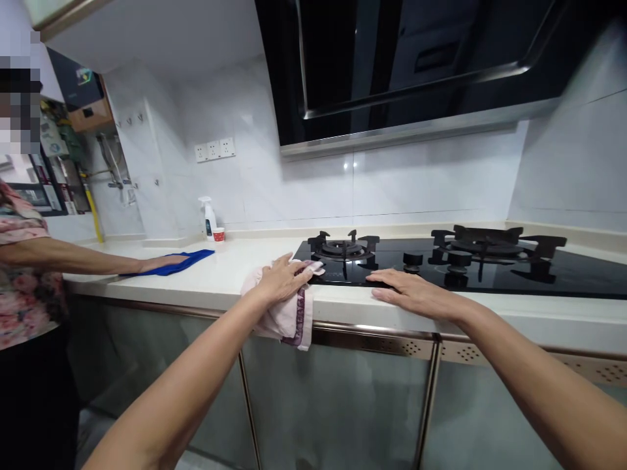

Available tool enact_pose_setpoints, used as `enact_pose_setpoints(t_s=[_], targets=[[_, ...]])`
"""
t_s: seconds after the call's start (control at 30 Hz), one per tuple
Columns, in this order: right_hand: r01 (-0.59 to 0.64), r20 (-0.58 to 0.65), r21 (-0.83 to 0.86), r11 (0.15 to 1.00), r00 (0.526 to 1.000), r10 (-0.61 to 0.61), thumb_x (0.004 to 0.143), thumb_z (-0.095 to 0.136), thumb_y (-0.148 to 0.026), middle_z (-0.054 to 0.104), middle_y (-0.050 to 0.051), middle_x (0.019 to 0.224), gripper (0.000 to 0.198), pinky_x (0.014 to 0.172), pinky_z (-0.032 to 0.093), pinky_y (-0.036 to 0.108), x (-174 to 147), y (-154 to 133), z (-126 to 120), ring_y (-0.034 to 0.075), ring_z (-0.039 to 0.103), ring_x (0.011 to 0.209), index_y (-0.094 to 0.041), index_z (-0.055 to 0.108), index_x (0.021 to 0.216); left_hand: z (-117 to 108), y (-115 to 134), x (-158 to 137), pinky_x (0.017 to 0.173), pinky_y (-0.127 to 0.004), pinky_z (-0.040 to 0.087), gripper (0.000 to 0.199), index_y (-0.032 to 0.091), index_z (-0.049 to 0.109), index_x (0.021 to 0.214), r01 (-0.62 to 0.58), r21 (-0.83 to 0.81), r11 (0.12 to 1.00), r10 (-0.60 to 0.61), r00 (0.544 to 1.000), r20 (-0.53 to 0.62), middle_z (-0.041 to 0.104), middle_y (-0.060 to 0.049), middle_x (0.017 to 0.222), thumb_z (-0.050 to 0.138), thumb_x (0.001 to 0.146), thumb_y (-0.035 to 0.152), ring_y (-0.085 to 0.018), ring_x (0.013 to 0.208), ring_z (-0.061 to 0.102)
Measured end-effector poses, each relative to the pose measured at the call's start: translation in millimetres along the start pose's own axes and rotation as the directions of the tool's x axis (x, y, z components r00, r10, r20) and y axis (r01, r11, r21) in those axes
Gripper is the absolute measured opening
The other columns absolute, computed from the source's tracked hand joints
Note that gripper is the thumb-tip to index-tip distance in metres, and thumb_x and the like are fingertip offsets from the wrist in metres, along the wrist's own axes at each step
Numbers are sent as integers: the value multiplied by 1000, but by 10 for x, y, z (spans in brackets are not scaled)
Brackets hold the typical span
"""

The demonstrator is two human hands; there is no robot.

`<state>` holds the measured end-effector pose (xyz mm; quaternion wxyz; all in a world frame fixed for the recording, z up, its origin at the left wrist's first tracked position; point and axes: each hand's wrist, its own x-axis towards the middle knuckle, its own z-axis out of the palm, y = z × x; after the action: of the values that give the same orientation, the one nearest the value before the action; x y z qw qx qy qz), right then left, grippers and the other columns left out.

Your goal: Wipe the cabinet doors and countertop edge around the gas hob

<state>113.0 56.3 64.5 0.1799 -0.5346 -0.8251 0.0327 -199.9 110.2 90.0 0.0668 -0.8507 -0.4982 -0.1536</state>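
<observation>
My left hand (281, 282) is on a pale pink cloth (277, 318) with a purple band, its fingers bent over the fabric. The cloth lies at the counter's front edge beside the left corner of the black gas cooktop (382, 266), and part of it hangs down over the cabinet front. My right hand (416, 294) rests at the cooktop's front edge, fingers stretched out and holding nothing. Two black knobs (412, 261) stand just beyond it. The burners carry black pan supports (344, 248).
At the left, another person's hand (161, 261) presses a blue cloth (189, 260) on the white counter (235, 251). A spray bottle (208, 219) and a small red-and-white cup (219, 234) stand by the wall. A black range hood (353, 65) overhangs the cooktop.
</observation>
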Motion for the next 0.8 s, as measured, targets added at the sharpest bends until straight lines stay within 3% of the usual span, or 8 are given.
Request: enact_pose_setpoints(t_s=[0.1,0.23,0.43,0.6,0.7,0.8], targets=[[-25,9,-6,1000,1000,25,85,31,-79,37,4,156,83,122,20,48,-9,40,9,29,28,146,-25,46,146,-3,-148,81,109,-62,29,63,40,42,143,105,19,994,-106,994,25,40,-5,153,26,90,71,-34,140,34],[-26,3,-13,1000,1000,26,85,32,-79,38,3,155,81,121,22,50,-12,50,11,30,29,146,-27,47,145,-7,-353,235,109,-58,31,59,44,46,140,140,69,988,-144,987,72,47,-2,147,19,93,67,-31,135,40],[2,-20,-2,1000,1000,-2,86,32,-77,42,4,152,78,121,24,50,-14,30,3,31,32,144,-27,50,143,-43,-712,351,105,-68,24,57,43,48,140,287,153,946,-298,953,56,46,-10,147,33,89,64,-43,137,30],[12,-14,9,1000,1000,-12,87,31,-75,43,6,152,78,120,26,49,-31,-10,-32,30,34,143,-23,50,143,-263,-1263,49,102,-72,21,62,43,48,140,405,156,901,-412,911,15,51,-11,143,39,84,68,-46,136,31],[32,-26,11,999,999,-32,88,31,-74,45,7,150,75,117,29,50,-38,-37,-46,31,37,141,-25,52,141,-388,-1593,-236,108,-63,23,58,43,57,132,426,99,899,-426,904,-16,58,-7,137,43,81,68,-39,133,41],[59,-58,10,998,997,-58,88,32,-74,48,7,148,73,116,31,53,-27,-28,-27,32,41,139,-27,54,139,-446,-1720,-482,110,-52,29,55,39,63,125,397,90,913,-395,918,-41,61,-5,135,39,83,65,-34,130,48]])
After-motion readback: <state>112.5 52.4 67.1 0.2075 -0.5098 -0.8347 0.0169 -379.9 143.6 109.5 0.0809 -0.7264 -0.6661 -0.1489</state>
